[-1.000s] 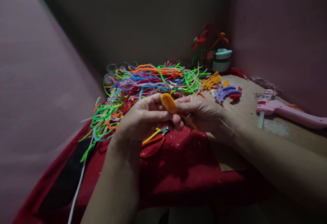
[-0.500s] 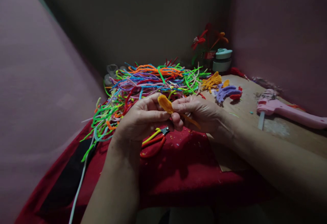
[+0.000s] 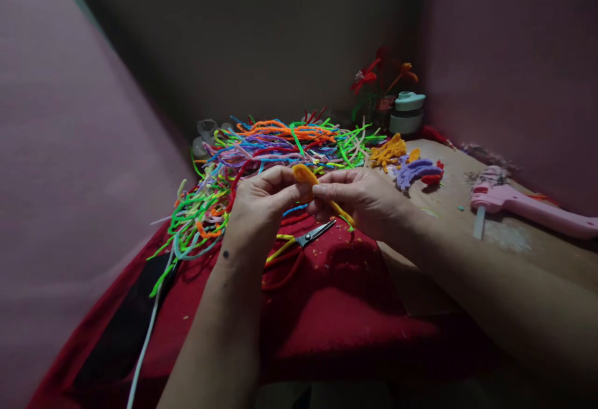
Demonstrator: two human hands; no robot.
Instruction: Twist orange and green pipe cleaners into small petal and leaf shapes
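Note:
An orange pipe-cleaner petal point(image 3: 306, 175), rounded at one end with a thin tail, is held between both hands. My left hand point(image 3: 261, 200) pinches its broad part between thumb and fingers. My right hand point(image 3: 357, 197) grips it lower down, thumb on top, and the tail sticks out past the fingers toward the lower right. Below the hands, scissors point(image 3: 315, 233) with yellow handles lie on the red cloth point(image 3: 336, 328). A red curved handle shape beside them is partly covered by my left wrist. Behind the hands spreads a large heap of coloured pipe cleaners point(image 3: 275, 141).
Orange pieces point(image 3: 390, 150) and purple pieces point(image 3: 413, 171) lie right of the heap on a brown board point(image 3: 448, 210). A pink glue gun point(image 3: 527, 203) rests farther right. At the back stand a pale green container point(image 3: 407, 113) and red flowers point(image 3: 367, 76). A white cable point(image 3: 147, 337) runs down the left.
My left hand has turned over, its thumb shifting higher along the petal. The petal's tail now points more steeply down. More of the scissors' blades shows beneath the hands.

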